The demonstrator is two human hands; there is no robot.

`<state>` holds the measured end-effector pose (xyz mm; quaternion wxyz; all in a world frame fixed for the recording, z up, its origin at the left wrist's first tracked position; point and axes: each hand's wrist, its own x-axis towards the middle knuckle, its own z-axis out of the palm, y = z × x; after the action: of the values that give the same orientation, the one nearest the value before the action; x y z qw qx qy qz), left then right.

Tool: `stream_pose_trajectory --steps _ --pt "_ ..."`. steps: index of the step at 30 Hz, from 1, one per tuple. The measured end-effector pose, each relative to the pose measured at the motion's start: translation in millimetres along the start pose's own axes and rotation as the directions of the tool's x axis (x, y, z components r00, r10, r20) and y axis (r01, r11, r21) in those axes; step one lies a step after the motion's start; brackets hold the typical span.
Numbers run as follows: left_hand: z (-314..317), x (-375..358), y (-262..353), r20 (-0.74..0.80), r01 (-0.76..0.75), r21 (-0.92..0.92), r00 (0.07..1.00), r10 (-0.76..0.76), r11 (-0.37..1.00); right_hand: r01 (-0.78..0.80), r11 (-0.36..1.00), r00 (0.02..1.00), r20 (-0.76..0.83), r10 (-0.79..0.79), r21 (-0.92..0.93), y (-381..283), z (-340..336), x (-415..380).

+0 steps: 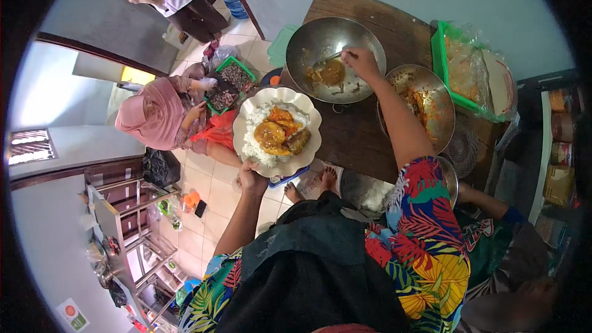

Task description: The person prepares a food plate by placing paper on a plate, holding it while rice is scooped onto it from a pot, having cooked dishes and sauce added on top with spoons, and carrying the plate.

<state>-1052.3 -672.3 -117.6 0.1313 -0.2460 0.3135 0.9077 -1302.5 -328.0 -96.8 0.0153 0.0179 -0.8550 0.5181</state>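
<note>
A cream plate with a scalloped rim (242, 151) carries white rice (254, 129) topped with orange and yellow-brown food (271, 135). My left hand (251, 179) is closed on the plate's near edge. Over a large metal wok (364, 40), my right hand (362, 63) grips the handle of a spoon (327, 58), whose bowl end is in brown sauce (332, 73). To the right of that wok sits a second metal pan (439, 126) with reddish-orange sauce, partly hidden behind my right forearm.
The wooden table (354, 139) bears both pans and a green tray (439, 65) with plastic-wrapped food. A person in a pink head covering (148, 114) sits left near green baskets (234, 77). Another person stands at upper left; a third is at lower right beside shelves.
</note>
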Motion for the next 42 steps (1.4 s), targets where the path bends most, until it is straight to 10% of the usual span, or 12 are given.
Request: stream_pose_trajectory --steps 8,10,19,26,31,35,37,42 --pt "-19 5 -8 -0.014 0.018 -0.091 1.0 -0.02 0.996 0.187 0.933 0.938 -0.226 -0.262 -0.307 5 -27 9" --pt "-21 7 -10 -0.048 0.0 -0.123 0.999 -0.006 0.992 0.012 0.784 0.991 -0.095 -0.09 -0.621 -18 -36 2" --pt "-29 20 -11 0.01 -0.004 -0.116 1.0 0.006 0.993 0.1 0.409 0.981 0.159 0.113 -0.907 -9 -18 -6" --pt "-38 40 -12 0.051 0.041 -0.152 0.998 -0.033 0.988 0.112 0.509 0.988 0.151 0.037 -0.854 6 -1 -19" --pt "-25 54 -8 0.027 -0.019 -0.133 0.999 0.022 0.991 -0.278 0.655 0.784 0.229 0.577 -0.703 6 24 -12" --pt "-25 67 -6 0.014 -0.005 -0.141 1.0 0.007 0.99 -0.007 0.732 0.741 0.488 0.462 -0.682 11 34 -9" --pt "-23 71 -6 0.033 -0.022 -0.156 0.999 0.027 0.987 -0.514 0.758 0.688 0.334 0.644 -0.401 -17 32 -19" --pt "-20 76 -5 -0.004 -0.04 -0.162 0.999 0.04 0.986 -0.556 0.805 0.723 0.358 0.591 -0.206 -45 21 -32"
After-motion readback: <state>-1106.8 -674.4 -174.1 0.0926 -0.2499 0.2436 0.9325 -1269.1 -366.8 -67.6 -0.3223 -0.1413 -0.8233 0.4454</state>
